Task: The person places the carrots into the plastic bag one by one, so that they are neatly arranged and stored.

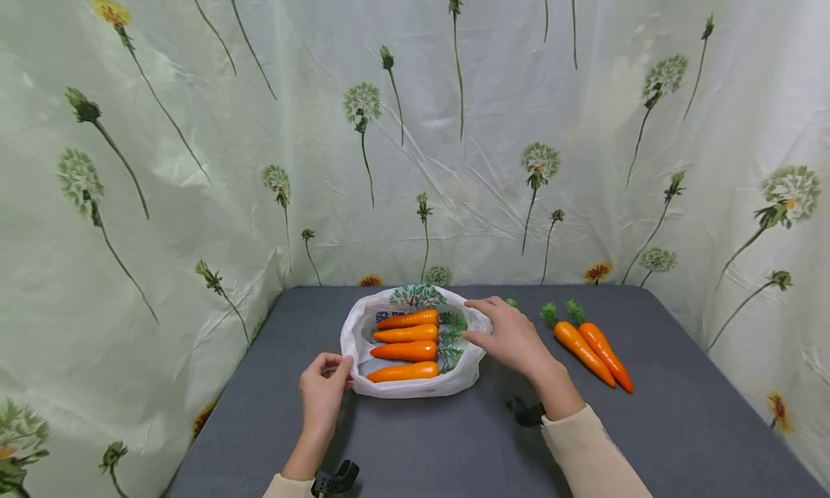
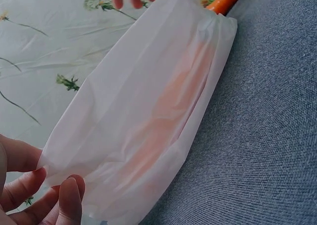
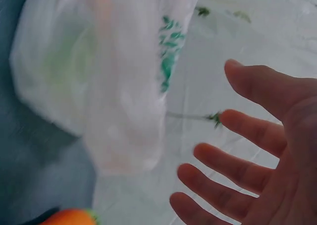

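Note:
A white plastic bag [image 1: 421, 390] with printed leaves and lettering lies with its mouth spread wide on the dark table. Inside it, several orange carrots [image 1: 405, 351] lie side by side, green tops toward the right. My left hand [image 1: 322, 390] pinches the bag's left rim between thumb and fingers; in the left wrist view, carrots show orange through the plastic. Over the bag's right rim is my right hand [image 1: 509, 337], its fingers spread and holding nothing. In the right wrist view that hand [image 3: 267, 136] is apart from the bag [image 3: 124, 111].
Two loose carrots [image 1: 586, 354] lie on the table [image 1: 441, 447] to the right of my right hand. Another green top [image 1: 511, 303] peeks out behind that hand, the rest of it hidden. A flower-printed curtain [image 1: 415, 123] hangs around the table's back and sides.

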`<state>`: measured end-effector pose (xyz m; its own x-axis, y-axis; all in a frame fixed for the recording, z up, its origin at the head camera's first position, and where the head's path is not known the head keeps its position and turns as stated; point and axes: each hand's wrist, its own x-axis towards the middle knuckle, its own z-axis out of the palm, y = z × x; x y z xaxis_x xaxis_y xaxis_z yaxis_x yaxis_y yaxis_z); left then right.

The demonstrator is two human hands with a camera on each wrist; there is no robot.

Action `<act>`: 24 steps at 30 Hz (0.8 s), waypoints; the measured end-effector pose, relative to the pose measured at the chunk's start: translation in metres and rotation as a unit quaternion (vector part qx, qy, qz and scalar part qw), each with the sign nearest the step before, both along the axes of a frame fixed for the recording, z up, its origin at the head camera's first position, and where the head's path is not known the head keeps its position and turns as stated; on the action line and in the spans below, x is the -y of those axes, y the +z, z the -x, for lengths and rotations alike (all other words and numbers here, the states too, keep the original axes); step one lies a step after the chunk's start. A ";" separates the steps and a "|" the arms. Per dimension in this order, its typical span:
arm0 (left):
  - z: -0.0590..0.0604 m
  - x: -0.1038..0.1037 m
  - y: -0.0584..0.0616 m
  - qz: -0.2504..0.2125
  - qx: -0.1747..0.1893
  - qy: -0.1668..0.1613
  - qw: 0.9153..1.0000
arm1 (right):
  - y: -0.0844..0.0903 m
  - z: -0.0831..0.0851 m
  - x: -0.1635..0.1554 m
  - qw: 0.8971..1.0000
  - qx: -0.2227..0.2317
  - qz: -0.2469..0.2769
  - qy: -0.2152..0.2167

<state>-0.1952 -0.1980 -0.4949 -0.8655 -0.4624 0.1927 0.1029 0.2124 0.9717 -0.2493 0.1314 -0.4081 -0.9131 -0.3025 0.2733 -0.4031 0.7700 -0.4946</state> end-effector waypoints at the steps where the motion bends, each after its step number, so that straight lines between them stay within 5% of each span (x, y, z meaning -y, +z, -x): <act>1: 0.000 0.000 0.000 -0.001 0.000 -0.001 1.000 | -0.004 0.002 -0.005 1.000 -0.002 0.003 -0.007; 13: 0.000 0.001 -0.004 -0.004 -0.001 0.002 1.000 | -0.046 0.025 -0.061 0.996 0.040 0.038 -0.068; 24: 0.002 -0.001 -0.004 0.007 -0.010 0.019 1.000 | -0.067 0.041 -0.074 0.992 0.072 -0.006 -0.104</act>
